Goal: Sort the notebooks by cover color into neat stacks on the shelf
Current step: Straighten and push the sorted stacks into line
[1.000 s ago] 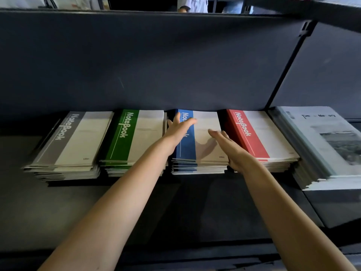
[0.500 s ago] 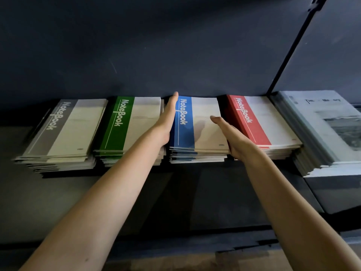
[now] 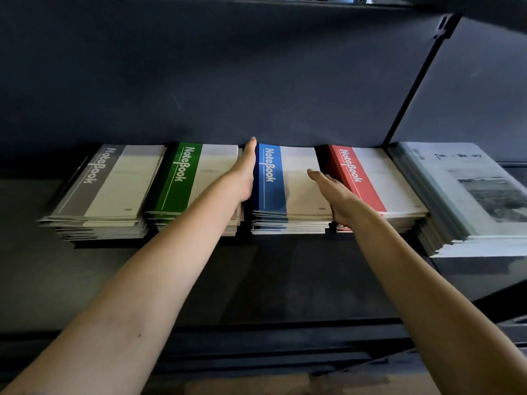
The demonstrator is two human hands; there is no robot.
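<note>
— What are the hands doing?

— Neither grips anything. The left hand (image 3: pixel 243 178) stands on edge with its fingers straight. It is flat against the spine side of the blue stack (image 3: pixel 296 195), in the gap next to the green stack (image 3: pixel 185 181). The right hand (image 3: pixel 332 195), fingers straight and loose too, lies along the blue stack's other side, just beside the red stack (image 3: pixel 370 181).

— Why hold it like that?

— Squaring up, I'd say. Two flat palms on opposite sides nudge loose covers into line. The lower notebooks there jut out unevenly at the front, so it needs doing.

— And the sorting itself?

— It looks nearly done. The grey stack (image 3: pixel 108 183), green, blue and red sit side by side at the back of the shelf (image 3: pixel 256 280), one colour each.

— What's around them?

— The shelf is dark, with a dark back panel (image 3: pixel 256 81) behind it. A pile of pale magazines (image 3: pixel 467 195) lies right of the red stack, beyond an upright post (image 3: pixel 410 92).
</note>
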